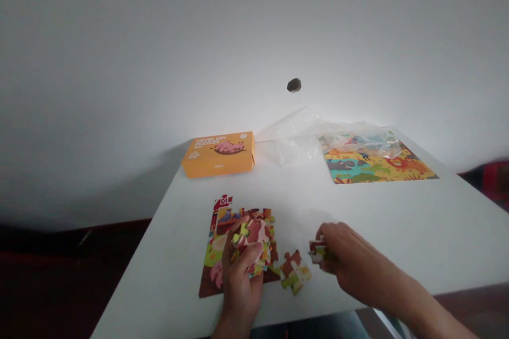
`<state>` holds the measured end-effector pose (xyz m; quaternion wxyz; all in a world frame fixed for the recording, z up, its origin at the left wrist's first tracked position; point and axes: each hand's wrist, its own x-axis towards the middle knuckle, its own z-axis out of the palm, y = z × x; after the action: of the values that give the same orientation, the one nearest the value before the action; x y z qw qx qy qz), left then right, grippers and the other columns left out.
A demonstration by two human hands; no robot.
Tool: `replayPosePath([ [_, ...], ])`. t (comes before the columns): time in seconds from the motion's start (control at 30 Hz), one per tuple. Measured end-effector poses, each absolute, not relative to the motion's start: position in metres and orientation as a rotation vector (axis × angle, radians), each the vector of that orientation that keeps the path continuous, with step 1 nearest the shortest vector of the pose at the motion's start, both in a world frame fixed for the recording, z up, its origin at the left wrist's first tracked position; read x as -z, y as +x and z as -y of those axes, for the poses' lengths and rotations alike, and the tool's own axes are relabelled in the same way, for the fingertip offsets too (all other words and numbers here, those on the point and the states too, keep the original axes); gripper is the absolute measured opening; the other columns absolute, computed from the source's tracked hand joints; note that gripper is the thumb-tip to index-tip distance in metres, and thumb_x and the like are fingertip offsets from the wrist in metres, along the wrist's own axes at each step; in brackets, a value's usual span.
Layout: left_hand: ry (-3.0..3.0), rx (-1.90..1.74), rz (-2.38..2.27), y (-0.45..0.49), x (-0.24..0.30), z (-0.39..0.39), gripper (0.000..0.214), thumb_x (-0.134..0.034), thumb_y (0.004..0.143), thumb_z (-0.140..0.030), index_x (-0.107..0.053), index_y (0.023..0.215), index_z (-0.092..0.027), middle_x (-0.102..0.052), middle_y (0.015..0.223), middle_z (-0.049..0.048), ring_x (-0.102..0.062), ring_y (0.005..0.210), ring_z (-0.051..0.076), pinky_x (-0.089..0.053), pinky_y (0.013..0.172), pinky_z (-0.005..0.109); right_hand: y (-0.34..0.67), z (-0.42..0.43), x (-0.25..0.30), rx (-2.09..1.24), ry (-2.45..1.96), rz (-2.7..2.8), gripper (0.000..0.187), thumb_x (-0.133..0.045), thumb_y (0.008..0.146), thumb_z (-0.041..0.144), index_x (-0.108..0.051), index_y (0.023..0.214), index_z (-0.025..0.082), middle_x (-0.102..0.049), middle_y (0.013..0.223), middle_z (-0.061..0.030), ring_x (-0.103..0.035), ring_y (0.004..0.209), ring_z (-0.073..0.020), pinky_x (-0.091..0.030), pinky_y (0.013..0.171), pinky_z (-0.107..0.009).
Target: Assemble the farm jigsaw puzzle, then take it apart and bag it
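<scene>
My left hand (242,275) is closed around a stack of jigsaw puzzle pieces (254,238), thumb pressed on top. Beneath it lies a partly assembled farm puzzle (212,267) with a red barn and a pink animal; the hand and stack hide its middle. A few more pieces are pinched in my right hand (338,249), seen edge-on at the fingertips (317,250). Between the hands, a loose puzzle piece (295,273) in brown, green and cream rests on the white table, just right of the assembled part.
An orange puzzle box (220,154) sits at the back left of the white table (286,190). Clear plastic wrapping (296,140) spreads along the wall and over part of a colourful animal picture (377,167) at the back right. The wall (254,37) has a dark hole.
</scene>
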<state>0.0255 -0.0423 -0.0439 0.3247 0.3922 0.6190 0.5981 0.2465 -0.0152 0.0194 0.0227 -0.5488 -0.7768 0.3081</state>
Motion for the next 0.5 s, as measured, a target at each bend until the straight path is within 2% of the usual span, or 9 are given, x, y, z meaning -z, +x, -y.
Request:
replayPosePath([
  [0.07,0.758,-1.599,-1.524,0.03,0.04,0.041,0.018,-0.064,0.066,-0.028,-0.071,0.083,-0.027,-0.07,0.094,0.0047,-0.063,0.103,0.03,-0.052,0.09,0.048,0.233,0.031,-0.02,-1.025,-1.603,2.404,0.015,-0.057,0.075,0.016,-0.053,0.088,0.023,-0.059,0.101,-0.0079,-0.053,0.097,-0.0254,-0.04,0.083,-0.037],
  [0.13,0.541,-1.619,-1.378,0.034,0.038,0.039,0.029,-0.055,0.071,-0.029,-0.069,0.096,-0.028,-0.071,0.09,0.0036,-0.066,0.097,0.028,-0.055,0.083,0.047,0.212,0.046,-0.016,-0.92,-1.634,2.401,0.024,-0.06,0.072,0.018,-0.054,0.095,0.022,-0.055,0.114,-0.0122,-0.049,0.106,-0.0298,-0.04,0.087,-0.041],
  [0.2,0.404,-1.625,-1.251,0.035,0.039,0.038,0.036,-0.053,0.071,-0.029,-0.066,0.104,-0.027,-0.072,0.092,0.0036,-0.066,0.098,0.027,-0.055,0.083,0.045,0.192,0.055,-0.01,-0.799,-1.712,2.397,0.031,-0.061,0.069,0.014,-0.053,0.098,0.019,-0.049,0.122,-0.0161,-0.046,0.109,-0.032,-0.041,0.087,-0.044],
  [0.37,0.314,-1.591,-1.112,0.035,0.041,0.038,0.043,-0.056,0.068,-0.024,-0.062,0.111,-0.024,-0.071,0.1,0.005,-0.066,0.102,0.026,-0.054,0.087,0.041,0.171,0.053,-0.006,-0.764,-2.018,2.31,0.03,-0.06,0.067,0.011,-0.049,0.094,0.016,-0.054,0.104,-0.0151,-0.053,0.094,-0.0264,-0.044,0.081,-0.037],
  [0.5,0.266,-1.532,-1.014,0.035,0.039,0.038,0.047,-0.056,0.069,-0.024,-0.059,0.117,-0.023,-0.07,0.106,0.0056,-0.065,0.104,0.025,-0.053,0.089,0.041,0.187,0.044,-0.014,-1.001,-2.046,2.068,0.04,-0.068,0.064,0.02,-0.05,0.099,0.017,-0.06,0.096,-0.0085,-0.056,0.089,-0.0234,-0.042,0.075,-0.032],
])
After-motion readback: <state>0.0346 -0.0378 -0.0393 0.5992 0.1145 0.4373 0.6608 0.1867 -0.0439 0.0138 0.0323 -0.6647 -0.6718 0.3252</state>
